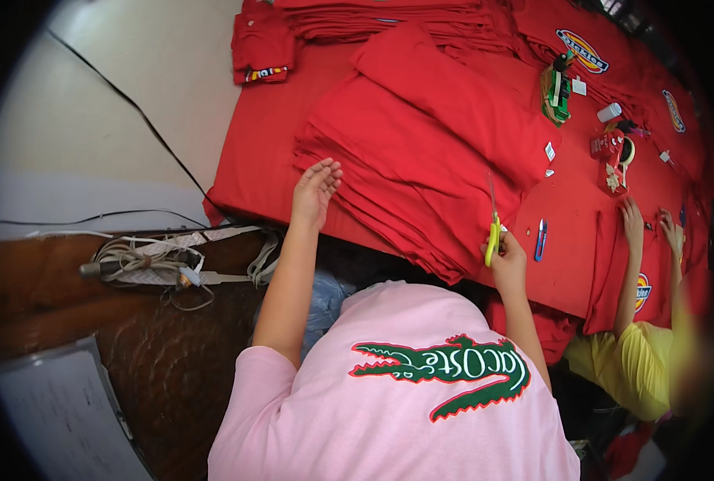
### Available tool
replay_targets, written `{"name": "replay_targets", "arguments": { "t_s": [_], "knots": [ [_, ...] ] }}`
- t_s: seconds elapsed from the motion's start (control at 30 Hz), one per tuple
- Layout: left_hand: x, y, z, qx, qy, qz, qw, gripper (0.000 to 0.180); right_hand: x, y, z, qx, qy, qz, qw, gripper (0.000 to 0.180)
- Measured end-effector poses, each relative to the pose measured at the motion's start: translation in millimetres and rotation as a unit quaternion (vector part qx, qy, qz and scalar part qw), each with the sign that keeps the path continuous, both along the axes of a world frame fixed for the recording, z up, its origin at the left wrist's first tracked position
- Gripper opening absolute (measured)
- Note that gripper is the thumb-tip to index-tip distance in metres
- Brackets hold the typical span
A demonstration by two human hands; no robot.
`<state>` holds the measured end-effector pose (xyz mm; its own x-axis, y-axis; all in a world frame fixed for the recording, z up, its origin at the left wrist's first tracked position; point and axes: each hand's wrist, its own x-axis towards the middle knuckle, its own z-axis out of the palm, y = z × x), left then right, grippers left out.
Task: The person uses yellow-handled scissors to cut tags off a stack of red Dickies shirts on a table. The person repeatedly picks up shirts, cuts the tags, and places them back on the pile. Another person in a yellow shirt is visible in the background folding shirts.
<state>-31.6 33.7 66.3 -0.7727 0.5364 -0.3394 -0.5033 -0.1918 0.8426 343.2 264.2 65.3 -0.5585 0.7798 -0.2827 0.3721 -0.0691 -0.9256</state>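
Note:
A pile of folded red shirts lies before me on a table spread with red cloth. My left hand is beside the pile's left edge, its fingers apart and slightly bent, with nothing in it. At the pile's near right corner, my right hand grips yellow-handled scissors. Their thin blades point away from me, over the shirts. A small white tag shows at the pile's right side. On the cloth to the right of my right hand lies a blue utility knife.
More red shirts are stacked at the back and far left. A green and black object, a white cylinder and a red box stand on the right. A co-worker in yellow works there. Bundled cables lie left.

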Motion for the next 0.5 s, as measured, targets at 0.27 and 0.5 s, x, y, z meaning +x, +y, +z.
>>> {"name": "replay_targets", "arguments": {
  "t_s": [0.27, 0.5],
  "knots": [
    [-14, 41, -32, 0.038, 0.046, -0.001, 0.998, 0.033, 65, 6, 20, -0.195, -0.018, -0.007, 0.981, 0.018],
    [-4, 39, -29, 0.032, 0.047, 0.044, 0.997, 0.023, 46, -16, 31, -0.092, -0.066, -0.075, 0.991, 0.027]
  ]
}}
